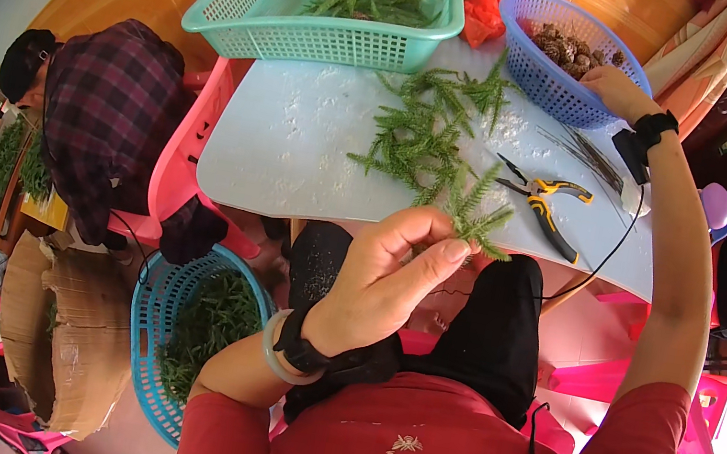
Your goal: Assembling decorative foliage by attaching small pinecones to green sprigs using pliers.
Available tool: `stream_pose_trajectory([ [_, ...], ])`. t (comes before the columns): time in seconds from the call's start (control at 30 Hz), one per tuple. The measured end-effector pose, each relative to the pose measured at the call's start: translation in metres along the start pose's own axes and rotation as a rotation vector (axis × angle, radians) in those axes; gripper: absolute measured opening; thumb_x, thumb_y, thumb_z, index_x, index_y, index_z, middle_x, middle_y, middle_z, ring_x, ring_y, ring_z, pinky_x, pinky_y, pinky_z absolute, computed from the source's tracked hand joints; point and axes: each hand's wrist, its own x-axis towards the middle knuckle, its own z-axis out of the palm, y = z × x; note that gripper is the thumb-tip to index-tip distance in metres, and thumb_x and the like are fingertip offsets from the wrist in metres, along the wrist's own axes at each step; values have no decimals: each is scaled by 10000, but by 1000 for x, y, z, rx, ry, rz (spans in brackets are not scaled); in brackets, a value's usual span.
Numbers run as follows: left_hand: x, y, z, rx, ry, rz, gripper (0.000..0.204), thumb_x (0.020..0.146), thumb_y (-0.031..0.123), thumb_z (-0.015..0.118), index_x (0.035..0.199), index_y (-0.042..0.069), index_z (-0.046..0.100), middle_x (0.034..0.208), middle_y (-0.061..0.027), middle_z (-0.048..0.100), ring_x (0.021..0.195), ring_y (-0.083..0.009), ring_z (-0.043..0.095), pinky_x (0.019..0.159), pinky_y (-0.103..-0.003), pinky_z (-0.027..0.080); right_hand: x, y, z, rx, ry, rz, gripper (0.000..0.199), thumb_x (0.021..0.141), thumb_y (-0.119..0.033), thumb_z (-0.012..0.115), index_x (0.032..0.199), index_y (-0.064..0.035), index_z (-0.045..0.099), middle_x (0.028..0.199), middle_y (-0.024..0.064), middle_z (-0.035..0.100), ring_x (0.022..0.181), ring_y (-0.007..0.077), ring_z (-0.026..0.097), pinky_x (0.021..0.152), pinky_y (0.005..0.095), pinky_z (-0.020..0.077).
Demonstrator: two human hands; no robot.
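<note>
One left hand (389,275) pinches one branched conifer sprig (478,223) between thumb and forefinger, above the near edge of the counter (284,155). The one right hand (616,90) reaches into a single violet-blue oval basket (540,81) at the counter's far right corner; its fingertips are hidden, so I cannot tell whether they are closed on anything. Brown pine cones (565,51) fill part of that basket (more than a handful, too heaped to count).

One pair of long-nose pliers (538,202) with black-and-yellow handles lies toward the counter's right edge, jaws parted. Beyond it rests one bundle of thin dark stems (590,157). A pile of loose green sprigs (416,147), overlapping beyond counting, stretches across the middle toward the far edge. There stands one mint-green rectangular basket (318,41), with more greenery inside, and one red plastic bag (485,13) sits between the two baskets. One blue basket (149,355) of greenery stands on the floor.
</note>
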Motion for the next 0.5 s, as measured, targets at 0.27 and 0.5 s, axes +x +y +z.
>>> stream_pose_trajectory([
  [0.27,0,3,3,-25,93,-60,148,929,110,552,1012,-11,572,983,-53,633,901,-57,535,693,-171,380,-1,-9,-8,581,43,434,188,739,-144,608,817,10,682,712,89,638,693,167,586,655,293,460],
  [0.5,3,6,5,-72,132,-59,158,944,179,516,996,31,505,939,-110,648,883,-136,609,596,-213,458,-1,-18,-14,676,50,586,115,704,-104,638,773,-22,681,686,44,620,655,133,552,601,273,430],
])
